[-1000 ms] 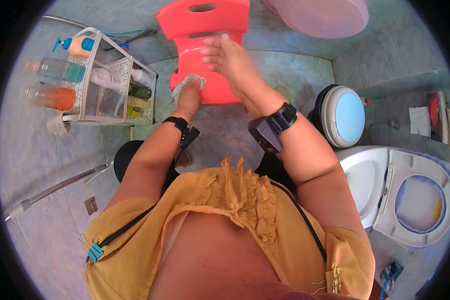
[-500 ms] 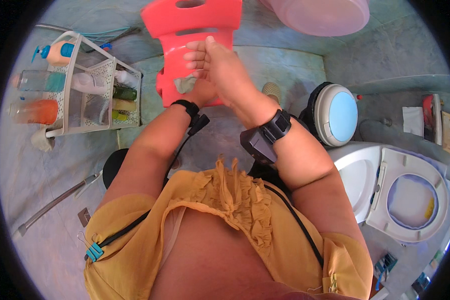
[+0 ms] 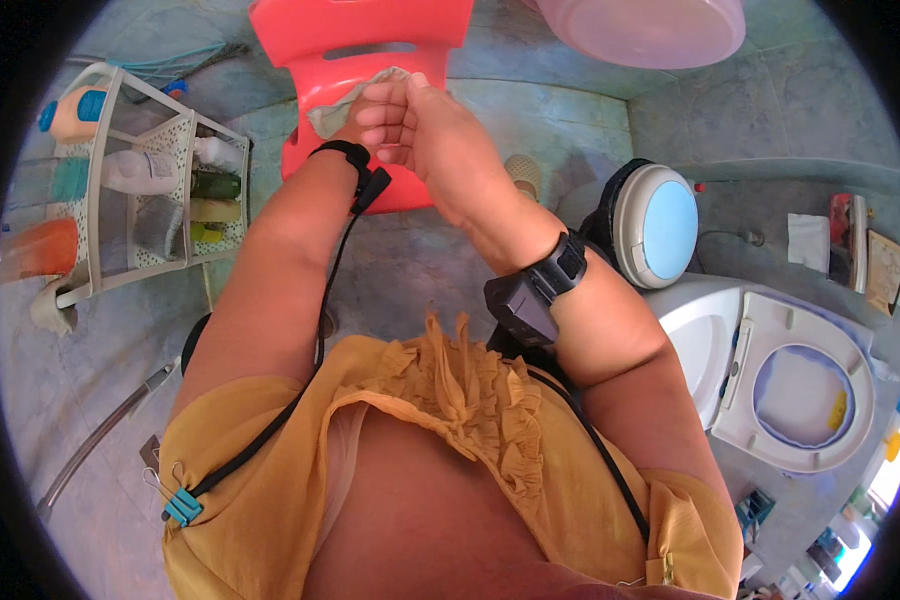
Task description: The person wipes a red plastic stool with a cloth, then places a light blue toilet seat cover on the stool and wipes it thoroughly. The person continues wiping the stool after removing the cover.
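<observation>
A red plastic chair (image 3: 315,85) stands at the top of the head view, with slots in its backrest. My left hand (image 3: 352,130) is at the chair with a thin grey-green cloth (image 3: 332,112) bunched in its grip against the red plastic. My right hand's fingers hide part of that hand and its fingertips. My right hand (image 3: 425,140) is raised beside it, palm turned to the left. Its fingers are loosely bent and apart, and nothing is in it. Both wrists wear black straps, and a black box (image 3: 522,308) sits on the right one.
At left a white shelf rack (image 3: 95,190) holds bottles. A lidded bin (image 3: 660,225) with a light-blue top stands at right, beside an opened toilet (image 3: 710,340). A pink tub (image 3: 650,35) is at the top. A sandal-like beige item (image 3: 521,172) lies on the floor.
My left hand and the cloth have moved farther away along the chair, toward its backrest. More of the cloth shows now. My right hand remains raised and empty.
</observation>
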A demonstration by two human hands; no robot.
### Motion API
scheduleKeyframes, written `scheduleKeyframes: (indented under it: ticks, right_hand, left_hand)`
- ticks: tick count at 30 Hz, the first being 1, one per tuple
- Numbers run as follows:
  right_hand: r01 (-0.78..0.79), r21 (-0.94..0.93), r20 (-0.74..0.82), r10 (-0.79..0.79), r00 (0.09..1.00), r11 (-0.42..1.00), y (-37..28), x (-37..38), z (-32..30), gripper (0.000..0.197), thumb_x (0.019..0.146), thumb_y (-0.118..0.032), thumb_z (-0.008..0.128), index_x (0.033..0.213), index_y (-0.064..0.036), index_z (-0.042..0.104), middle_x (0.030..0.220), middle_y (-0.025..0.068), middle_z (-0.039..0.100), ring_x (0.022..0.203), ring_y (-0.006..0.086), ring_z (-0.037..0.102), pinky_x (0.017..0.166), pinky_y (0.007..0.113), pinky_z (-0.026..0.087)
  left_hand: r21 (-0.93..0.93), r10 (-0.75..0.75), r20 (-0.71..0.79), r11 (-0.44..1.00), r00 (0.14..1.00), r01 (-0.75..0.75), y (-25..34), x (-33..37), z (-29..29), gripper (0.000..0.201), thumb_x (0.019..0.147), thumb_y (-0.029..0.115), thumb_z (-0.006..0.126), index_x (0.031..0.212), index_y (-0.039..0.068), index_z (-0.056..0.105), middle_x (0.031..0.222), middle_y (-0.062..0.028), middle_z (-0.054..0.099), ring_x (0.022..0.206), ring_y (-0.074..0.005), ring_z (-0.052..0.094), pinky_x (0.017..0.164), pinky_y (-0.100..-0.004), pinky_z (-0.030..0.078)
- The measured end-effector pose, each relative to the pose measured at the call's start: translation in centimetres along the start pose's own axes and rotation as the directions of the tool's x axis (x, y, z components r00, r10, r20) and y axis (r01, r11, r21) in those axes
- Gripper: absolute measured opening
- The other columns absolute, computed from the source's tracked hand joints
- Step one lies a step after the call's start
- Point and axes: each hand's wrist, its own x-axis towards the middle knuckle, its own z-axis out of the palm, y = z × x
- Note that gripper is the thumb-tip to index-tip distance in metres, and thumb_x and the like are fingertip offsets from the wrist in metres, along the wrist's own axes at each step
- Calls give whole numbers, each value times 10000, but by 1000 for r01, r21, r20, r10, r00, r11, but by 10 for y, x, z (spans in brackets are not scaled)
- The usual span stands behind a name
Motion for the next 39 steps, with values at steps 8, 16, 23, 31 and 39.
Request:
scheduleKeyframes:
  ticks: [8,16,23,31,39]
  right_hand:
    - [-7,-37,11,8,1000,999,6,2,0,477,1116,-363,312,1234,-4,604,1061,78,676,937,178,632,837,321,517]
    - [21,-79,56,-16,998,997,14,5,5,490,1113,-375,306,1255,-5,592,1088,99,676,962,178,629,868,338,507]
    - [26,-83,69,-21,997,996,14,-1,11,487,1112,-377,324,1249,6,593,1087,96,678,949,171,633,855,325,507]
    - [-5,-83,112,15,994,997,21,-3,12,464,1112,-383,353,1233,-21,617,1043,58,679,910,149,627,817,303,508]
    - [15,-40,158,-8,987,999,28,-1,16,428,1100,-378,406,1140,-30,651,969,36,688,840,138,631,727,293,517]
  left_hand:
    - [8,-170,-56,985,984,171,-59,-10,-30,662,900,224,652,1501,55,433,1565,-134,435,1476,-304,371,1213,-427,307]
    - [619,277,-465,781,841,85,-80,-48,-2,191,965,155,549,1144,93,571,1016,-19,614,871,-153,594,641,-316,470]
    - [188,-139,-152,968,979,166,-16,-115,-14,761,721,95,806,1420,20,515,1500,-190,485,1419,-350,433,1181,-444,365]
    - [251,48,-151,968,987,-9,43,-144,21,589,713,47,773,1275,49,596,1311,-167,602,1249,-360,556,1063,-448,458]
    - [148,203,-156,973,967,-180,72,-117,51,541,772,99,713,1297,60,590,1334,-162,593,1266,-349,546,1072,-446,449]
